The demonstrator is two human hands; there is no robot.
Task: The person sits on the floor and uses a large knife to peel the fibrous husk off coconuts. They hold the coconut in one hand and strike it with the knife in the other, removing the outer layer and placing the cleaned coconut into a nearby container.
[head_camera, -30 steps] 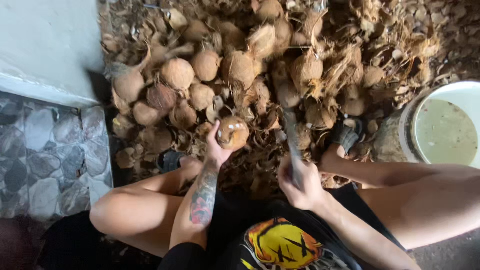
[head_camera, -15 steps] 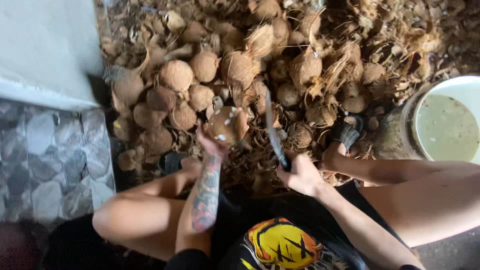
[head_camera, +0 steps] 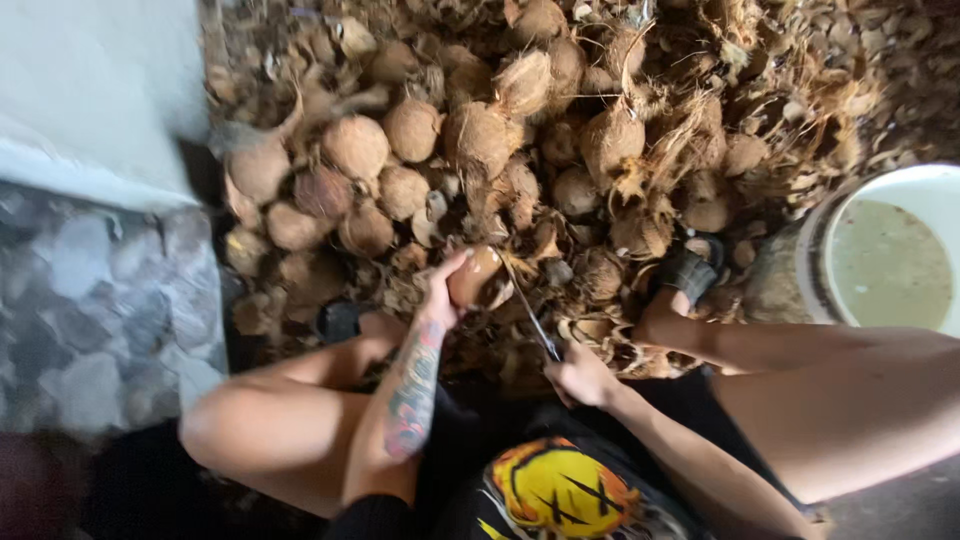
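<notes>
The left hand [head_camera: 440, 295] is wrapped around a brown, husked coconut [head_camera: 474, 276], gripping it from the left and below and holding it up just in front of the knees, above the litter of husk. The right hand [head_camera: 580, 375] is closed on the handle of a long knife [head_camera: 528, 310], whose thin blade runs up and to the left from the fist, its far end reaching the right side of the coconut (whether the edge actually touches the shell is too blurred to tell). So the coconut lies forward and left of the right hand, along the blade's long axis, and the left hand is the one in contact with it.

Beyond the hands a big heap of coconuts [head_camera: 480, 135] and loose fibrous husk [head_camera: 760, 110] covers the floor. At the right, beside the person's right knee, stands a white bucket [head_camera: 835, 215] holding cloudy, pale greenish liquid [head_camera: 890, 265]. A dark sandal [head_camera: 690, 270] shows on the right foot among the husks.
</notes>
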